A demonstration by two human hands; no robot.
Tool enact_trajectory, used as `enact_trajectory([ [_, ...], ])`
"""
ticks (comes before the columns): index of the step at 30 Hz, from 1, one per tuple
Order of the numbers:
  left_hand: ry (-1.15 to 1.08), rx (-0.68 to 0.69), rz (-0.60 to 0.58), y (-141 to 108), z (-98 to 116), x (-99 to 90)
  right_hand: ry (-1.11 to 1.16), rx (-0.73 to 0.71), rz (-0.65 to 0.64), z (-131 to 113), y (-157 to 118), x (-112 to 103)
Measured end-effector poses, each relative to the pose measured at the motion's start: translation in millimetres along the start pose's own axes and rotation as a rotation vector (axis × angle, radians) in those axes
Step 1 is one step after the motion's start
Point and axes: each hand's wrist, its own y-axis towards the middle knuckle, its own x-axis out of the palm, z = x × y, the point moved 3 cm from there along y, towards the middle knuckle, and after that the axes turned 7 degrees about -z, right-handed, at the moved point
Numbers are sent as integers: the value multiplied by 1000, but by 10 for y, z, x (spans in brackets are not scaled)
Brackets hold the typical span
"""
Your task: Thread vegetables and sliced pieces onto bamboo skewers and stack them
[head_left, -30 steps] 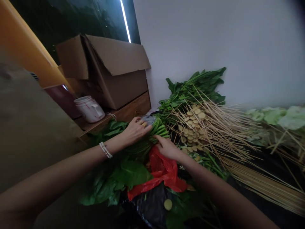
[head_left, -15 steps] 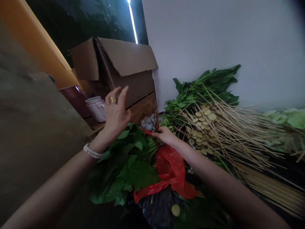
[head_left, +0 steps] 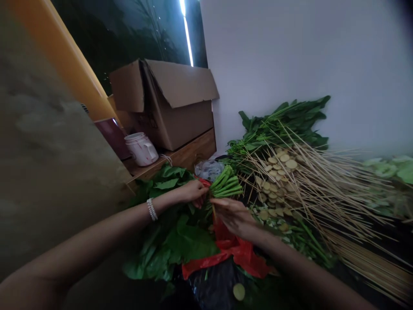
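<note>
A bunch of leafy greens [head_left: 189, 237] lies low in the middle, its cut green stems [head_left: 227, 183] pointing up and right. At the left side of the stems, my left hand [head_left: 194, 193] has its fingers curled together; what they grip is hidden. Just below the stem ends is my right hand [head_left: 232, 216], fingers stretched and slightly blurred, its fingertips near a brownish tie around the stems. Under the right hand a red plastic bag [head_left: 240, 254] spreads over black plastic [head_left: 209, 284].
Skewered pale slices [head_left: 274, 172] with many sticks lie at the right, with more greens [head_left: 290, 118] behind. An open cardboard box [head_left: 187, 125] and a white mug [head_left: 142, 149] stand on a wooden surface [head_left: 196, 150]. A round slice [head_left: 238, 292] sits at the front.
My left hand has come down from the air to the bunch and its fingers have closed. The right hand's fingers have spread from their pinch. The brown strands no longer stand up above the stems.
</note>
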Motion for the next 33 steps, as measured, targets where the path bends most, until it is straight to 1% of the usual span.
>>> enact_trajectory([
  [2,46,-35,-26,43,-26,29,-84,-31,-67,-66,-71,126],
  [5,152,-56,-28,84,-40,64,-398,-108,-221,-186,-105,255],
  [7,243,-53,-15,96,-38,59,-601,-163,-283,-240,-77,255],
  [8,292,-47,-4,97,-32,44,-662,-177,-273,-252,-42,220],
  [9,343,-39,12,94,-20,20,-712,-181,-232,-255,6,165],
  [12,508,-8,73,58,65,-56,-831,-194,-45,-214,207,-41],
  [13,566,0,100,37,108,-69,-859,-215,-12,-185,279,-92],
  [14,623,7,132,11,158,-71,-885,-224,1,-145,348,-130],
  [16,721,26,211,-50,267,-37,-921,-224,-26,-45,458,-167],
  [19,894,114,342,-133,416,78,-931,-203,-46,95,511,-189],
  [20,952,140,367,-150,446,114,-927,-198,-41,127,504,-195],
  [22,1027,156,377,-164,472,142,-919,-189,-29,161,476,-198],
  [24,1013,129,343,-167,473,93,-888,-166,-8,161,462,-187],
  [26,971,121,302,-196,500,-16,-824,-110,37,143,484,-165],
  [28,870,145,229,-275,567,-151,-760,-43,90,126,536,-134],
  [30,637,178,99,-409,652,-281,-721,1,125,121,598,-105],
  [32,354,192,-29,-574,727,-391,-690,27,152,140,648,-96],
  [33,224,198,-56,-649,750,-443,-669,38,168,158,665,-102],
])
